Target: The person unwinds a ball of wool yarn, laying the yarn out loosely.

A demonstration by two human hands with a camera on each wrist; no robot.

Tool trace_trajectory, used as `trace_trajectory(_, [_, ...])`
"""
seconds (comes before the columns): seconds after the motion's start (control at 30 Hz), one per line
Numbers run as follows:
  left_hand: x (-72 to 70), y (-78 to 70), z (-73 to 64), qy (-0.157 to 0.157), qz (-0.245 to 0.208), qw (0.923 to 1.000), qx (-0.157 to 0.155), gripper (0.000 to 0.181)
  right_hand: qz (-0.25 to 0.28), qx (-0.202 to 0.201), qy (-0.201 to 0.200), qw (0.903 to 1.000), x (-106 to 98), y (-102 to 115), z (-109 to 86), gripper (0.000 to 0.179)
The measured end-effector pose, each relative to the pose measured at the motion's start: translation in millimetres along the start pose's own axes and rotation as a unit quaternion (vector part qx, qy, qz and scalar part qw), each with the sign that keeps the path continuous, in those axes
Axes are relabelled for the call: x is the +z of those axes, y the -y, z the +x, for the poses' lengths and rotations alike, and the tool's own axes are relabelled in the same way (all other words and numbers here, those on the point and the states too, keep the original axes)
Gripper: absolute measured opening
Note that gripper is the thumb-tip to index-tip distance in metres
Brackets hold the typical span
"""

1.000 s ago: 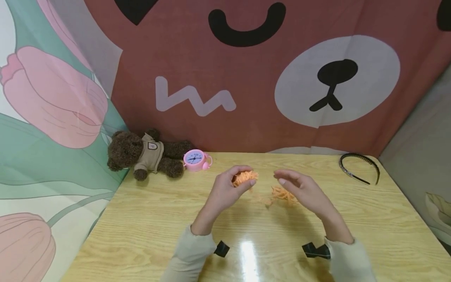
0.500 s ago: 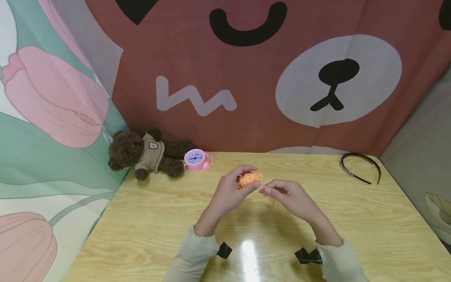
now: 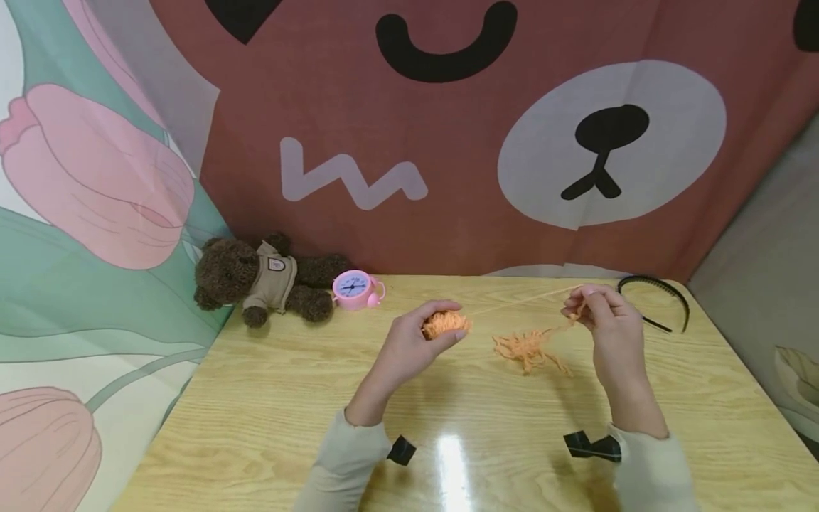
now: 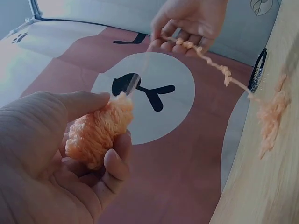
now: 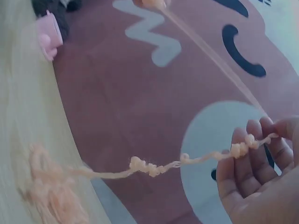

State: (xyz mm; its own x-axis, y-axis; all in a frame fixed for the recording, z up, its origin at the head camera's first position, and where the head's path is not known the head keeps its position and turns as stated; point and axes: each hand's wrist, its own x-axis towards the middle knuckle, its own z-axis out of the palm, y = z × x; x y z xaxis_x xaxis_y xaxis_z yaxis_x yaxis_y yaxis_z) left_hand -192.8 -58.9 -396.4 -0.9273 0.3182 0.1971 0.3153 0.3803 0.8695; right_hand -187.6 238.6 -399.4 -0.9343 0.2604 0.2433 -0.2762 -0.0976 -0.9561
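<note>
so the orange yarn bundle point(image 3: 446, 325) is up in the left hand point(image 3: 409, 343), off the bench point(image 3: 269, 419). it's a stubby roll, long axis pretty much 9 to 3 the way the person sees it (12 being the wall side). the strand end points at the other hand: one thin straight strand point(image 5: 222, 66) runs from the roll out between 2 and 3 o'clock to the right hand point(image 3: 617, 338). from there a knotty length point(image 5: 147, 166) drops off toward 8 to a tangled yarn heap point(image 3: 527, 350) on the bench, loose ends going every which way, one tail out at 4.

left forearm comes in from 7 and aims at 1. that grip is wrapped round the roll, thumb on the near side, fingers round the far side. right forearm comes up from 5, hand raised, fingers curled over toward 10, and that grip is narrow, pinching the strand.

there's a black headband point(image 3: 673, 293) just past the right hand at 2, plus a pink alarm clock point(image 3: 354, 286) and a brown teddy point(image 3: 275, 281) off at 10, its head pointing to 9.
</note>
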Motion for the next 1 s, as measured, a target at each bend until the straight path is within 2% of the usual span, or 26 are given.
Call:
trace_trajectory(0.17, [-6.2, 1.9, 1.1, -0.027, -0.008, 0.9995, 0.012, 0.032, 0.043, 0.023, -0.072, 0.9962, -18, -1, 8.6, 0.027])
trace_trajectory(0.3, [-12.9, 3.6, 1.9, -0.047, -0.022, 0.9986, 0.001, 0.033, 0.055, 0.040, -0.138, 0.9881, -32, -3, 14.3, 0.026])
trace_trajectory(0.37, [-15.9, 4.2, 2.0, -0.052, -0.030, 0.9982, -0.005, 0.032, 0.003, 0.046, -0.156, 0.9866, -37, -6, 16.3, 0.027])
trace_trajectory(0.43, [-18.4, 4.0, 2.0, -0.057, -0.037, 0.9977, -0.010, 0.030, -0.111, 0.052, -0.149, 0.9812, -41, -9, 17.5, 0.030])
trace_trajectory(0.47, [-19.2, 3.9, 2.0, -0.059, -0.041, 0.9974, -0.011, 0.030, -0.182, 0.052, -0.135, 0.9725, -43, -11, 17.6, 0.032])
trace_trajectory(0.5, [-19.8, 4.0, 2.1, -0.059, -0.044, 0.9972, -0.011, 0.030, -0.254, 0.049, -0.112, 0.9595, -44, -13, 17.6, 0.035])
trace_trajectory(0.57, [-20.1, 4.1, 2.3, -0.057, -0.051, 0.9970, -0.010, 0.030, -0.382, 0.026, -0.054, 0.9221, -46, -16, 17.0, 0.040])
trace_trajectory(0.6, [-20.0, 3.9, 2.1, -0.056, -0.052, 0.9971, -0.009, 0.030, -0.425, 0.009, -0.022, 0.9049, -46, -18, 16.7, 0.041])
trace_trajectory(0.67, [-19.2, 4.1, 1.7, -0.053, -0.054, 0.9971, -0.008, 0.030, -0.467, -0.021, 0.043, 0.8827, -43, -21, 15.8, 0.041])
trace_trajectory(0.77, [-17.8, 3.9, 0.7, -0.052, -0.056, 0.9970, -0.006, 0.029, -0.484, -0.047, 0.123, 0.8652, -34, -25, 14.7, 0.039])
trace_trajectory(0.87, [-16.3, 3.9, 0.2, -0.051, -0.057, 0.9971, -0.003, 0.028, -0.493, -0.033, 0.183, 0.8500, -23, -27, 13.0, 0.039])
trace_trajectory(0.93, [-15.3, 3.3, 0.4, -0.046, -0.061, 0.9971, 0.000, 0.028, -0.488, -0.019, 0.211, 0.8465, -17, -28, 11.0, 0.038])
trace_trajectory(1.0, [-14.3, 2.2, 0.9, -0.037, -0.070, 0.9969, 0.002, 0.029, -0.474, -0.011, 0.229, 0.8503, -9, -27, 7.4, 0.039])
